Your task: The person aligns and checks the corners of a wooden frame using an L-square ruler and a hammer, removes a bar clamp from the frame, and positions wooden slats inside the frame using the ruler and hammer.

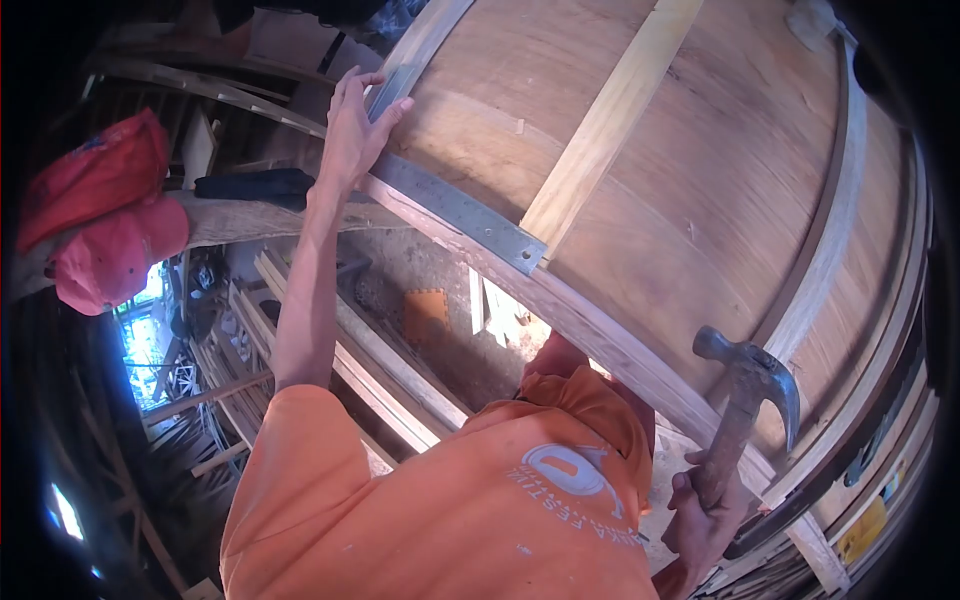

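Note:
My left hand (358,125) is open, its fingers spread over the near-left corner of a large wooden panel (690,220). Beneath it lies a metal square (455,208), one arm along the panel's near edge, the other under my fingers. A pale wooden strip (610,130) crosses the panel and meets the square's end. At the lower right, my right hand (708,515) is closed around the handle of a claw hammer (745,385). The hammer's head points up, beside the panel's near edge.
Red cloth (95,175) and a pink cap (120,250) hang at the left on a wooden beam (250,220). Long boards (375,375) lie below, near an orange mat piece (427,315). More timber is stacked at the far right.

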Demonstrator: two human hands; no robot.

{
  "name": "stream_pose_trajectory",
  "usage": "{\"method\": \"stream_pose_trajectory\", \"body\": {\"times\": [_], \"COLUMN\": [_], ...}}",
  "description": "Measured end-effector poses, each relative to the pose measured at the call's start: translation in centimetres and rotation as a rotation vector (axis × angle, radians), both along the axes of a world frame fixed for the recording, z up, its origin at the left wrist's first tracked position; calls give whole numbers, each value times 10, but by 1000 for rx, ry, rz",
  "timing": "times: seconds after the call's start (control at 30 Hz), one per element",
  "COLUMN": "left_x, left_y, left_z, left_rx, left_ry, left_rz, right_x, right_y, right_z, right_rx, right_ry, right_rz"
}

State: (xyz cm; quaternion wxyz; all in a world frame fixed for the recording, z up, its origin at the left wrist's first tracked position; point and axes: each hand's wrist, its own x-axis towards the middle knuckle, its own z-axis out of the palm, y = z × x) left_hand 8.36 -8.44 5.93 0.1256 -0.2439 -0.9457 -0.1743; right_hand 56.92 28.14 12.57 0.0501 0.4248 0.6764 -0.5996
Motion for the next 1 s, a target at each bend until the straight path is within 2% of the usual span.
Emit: {"method": "stream_pose_trajectory", "body": {"times": [0.07, 0.2, 0.27, 0.33, 0.43, 0.5, 0.57, 0.6, 0.63, 0.67, 0.7, 0.73, 0.77, 0.8, 0.83, 0.87, 0.93, 1.0], "left_x": [19, 49, 73, 94, 126, 148, 184, 216, 254, 270, 296, 327, 338, 345, 341, 332, 330, 308], "left_y": [17, 72, 110, 144, 173, 178, 184, 191, 206, 212, 214, 219, 215, 214, 209, 205, 200, 172], "left_z": [16, 26, 38, 44, 58, 65, 74, 72, 78, 76, 81, 74, 70, 69, 69, 68, 60, 62], "left_rx": [32, 242, 248, 272, 313, 313, 512, 670, 866, 477, 425, 765, 792, 818, 777, 740, 974, 883], "left_ry": [-19, -121, -258, -266, -284, -601, -944, -1162, -1430, -1446, -1530, -1489, -1455, -1412, -1330, -1245, -1155, -1143], "left_rz": [31, -122, -164, -281, -366, -297, -467, -684, -708, -959, -1000, -1034, -880, -724, -642, -563, -421, -395], "right_x": [-1, 2, 3, 28, 53, 59, 52, 41, 18, -11, -36, -58, -71, -86, -79, -108, -104, -68], "right_y": [3, 14, 20, 35, 35, 28, 20, 15, 9, 0, -8, -16, -7, -13, -8, -23, -20, -10], "right_z": [0, 13, 27, 25, 48, 57, 49, 46, 48, 55, 40, 47, 52, 35, 44, 37, 38, 59], "right_rx": [-48, -47, 56, 169, 155, 201, 234, 265, 152, 45, 75, -78, -140, -115, -115, 153, 234, 347], "right_ry": [4, 11, 62, 143, 205, 217, 273, 322, 336, 347, 493, 488, 382, 560, 537, 794, 646, 661], "right_rz": [-16, 20, -54, -136, -362, -400, -330, -258, -264, -275, -270, -337, -155, -140, -150, -26, 200, 190]}}
